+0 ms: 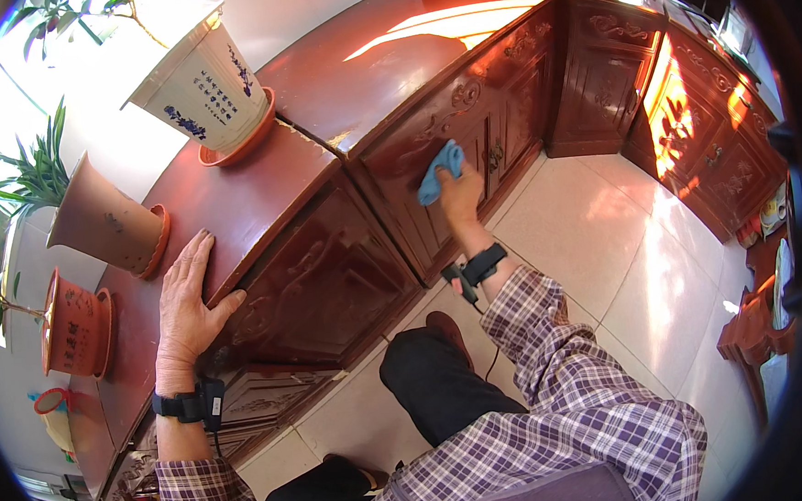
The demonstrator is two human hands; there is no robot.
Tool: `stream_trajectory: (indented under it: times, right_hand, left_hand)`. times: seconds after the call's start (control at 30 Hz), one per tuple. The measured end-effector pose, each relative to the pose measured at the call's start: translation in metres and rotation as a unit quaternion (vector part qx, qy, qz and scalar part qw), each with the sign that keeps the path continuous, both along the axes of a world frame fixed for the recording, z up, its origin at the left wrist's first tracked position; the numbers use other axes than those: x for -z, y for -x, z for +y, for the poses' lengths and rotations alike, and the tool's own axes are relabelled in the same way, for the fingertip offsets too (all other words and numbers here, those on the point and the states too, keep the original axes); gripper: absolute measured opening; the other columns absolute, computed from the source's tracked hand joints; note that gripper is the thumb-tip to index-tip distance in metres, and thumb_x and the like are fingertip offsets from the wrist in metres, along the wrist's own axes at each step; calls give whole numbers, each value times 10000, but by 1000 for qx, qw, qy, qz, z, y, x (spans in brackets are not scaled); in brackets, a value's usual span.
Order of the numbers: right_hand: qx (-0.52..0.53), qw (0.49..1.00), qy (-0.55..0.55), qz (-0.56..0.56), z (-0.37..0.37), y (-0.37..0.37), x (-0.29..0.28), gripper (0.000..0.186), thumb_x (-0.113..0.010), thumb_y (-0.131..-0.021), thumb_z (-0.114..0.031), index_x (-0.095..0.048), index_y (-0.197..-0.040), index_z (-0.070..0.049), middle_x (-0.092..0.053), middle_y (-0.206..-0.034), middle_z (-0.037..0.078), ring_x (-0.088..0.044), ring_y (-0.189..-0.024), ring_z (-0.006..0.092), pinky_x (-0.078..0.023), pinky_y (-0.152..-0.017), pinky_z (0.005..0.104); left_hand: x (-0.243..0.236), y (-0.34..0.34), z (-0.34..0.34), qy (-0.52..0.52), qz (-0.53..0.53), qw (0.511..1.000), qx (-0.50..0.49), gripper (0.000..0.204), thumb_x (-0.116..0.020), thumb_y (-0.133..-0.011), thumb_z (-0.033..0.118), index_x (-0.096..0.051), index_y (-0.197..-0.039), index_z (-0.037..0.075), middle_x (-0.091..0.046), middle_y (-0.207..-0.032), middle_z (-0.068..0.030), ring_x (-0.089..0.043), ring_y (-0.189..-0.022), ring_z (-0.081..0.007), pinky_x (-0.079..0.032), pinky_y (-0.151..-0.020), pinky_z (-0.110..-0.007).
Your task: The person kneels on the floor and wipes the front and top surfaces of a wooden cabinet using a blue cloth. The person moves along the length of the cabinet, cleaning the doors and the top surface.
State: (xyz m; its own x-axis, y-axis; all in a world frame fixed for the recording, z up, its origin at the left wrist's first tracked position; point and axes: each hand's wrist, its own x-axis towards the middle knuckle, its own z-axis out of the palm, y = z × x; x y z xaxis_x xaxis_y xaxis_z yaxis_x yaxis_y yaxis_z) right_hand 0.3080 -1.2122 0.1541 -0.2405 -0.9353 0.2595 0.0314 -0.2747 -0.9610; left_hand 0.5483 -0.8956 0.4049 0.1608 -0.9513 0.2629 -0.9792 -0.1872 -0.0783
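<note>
My right hand [463, 197] grips a bunched blue cloth [440, 172] and presses it against the carved front of a dark red wooden cabinet [396, 173]. Next to the cloth is a door with a metal pull [495, 156]. On the left, my left hand [188, 296] lies flat on the glossy cabinet top [233, 210], its fingers stretched and the thumb spread toward the front edge. Each wrist wears a black strap with a small device.
Along the cabinet top stand a white flowerpot [207, 88] on a saucer, a brown pot [110, 218] and a reddish pot [77, 325], all with plants. More carved cabinets [710, 130] stand at the right. A wooden piece of furniture [755, 325] borders the tiled floor [583, 230].
</note>
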Motion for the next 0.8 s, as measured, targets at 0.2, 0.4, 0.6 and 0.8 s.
stream_trajectory:
  times: [0.2, 0.4, 0.6, 0.8]
  right_hand:
    - [-75, 995, 43, 45, 86, -32, -2, 208, -736, -790, -61, -670, -968, 24, -671, -923, 233, -666, -896, 418, -520, -821, 430]
    - [-252, 954, 83, 140, 93, -7, 21, 231, -712, -782, -68, -686, -1007, -22, -659, -955, 230, -659, -921, 430, -522, -846, 427]
    - [-179, 975, -33, 125, 102, 19, 47, 218, -701, -816, -12, -664, -1031, 2, -672, -938, 167, -696, -881, 289, -528, -790, 370]
    - [-112, 977, 170, 64, 82, -10, 27, 284, -669, -794, 83, -627, -1054, -24, -594, -1006, 158, -639, -894, 366, -523, -813, 368]
  left_hand:
    - [0, 2, 0, 9, 17, 1000, -5, 848, -797, -731, 258, -454, -1491, 102, -462, -1535, -131, -413, -1420, -341, -311, -1192, -439]
    - [1, 1, -2, 7, 16, 1000, -3, 845, -811, -735, 294, -464, -1479, 93, -461, -1535, -130, -423, -1412, -326, -323, -1175, -433]
    - [0, 3, -2, 10, 34, 999, -13, 861, -819, -702, 247, -472, -1475, 91, -467, -1532, -129, -425, -1413, -330, -322, -1183, -433]
    - [-2, 7, -4, 15, 49, 999, -12, 877, -826, -685, 210, -470, -1477, 92, -467, -1531, -128, -426, -1413, -326, -325, -1180, -434]
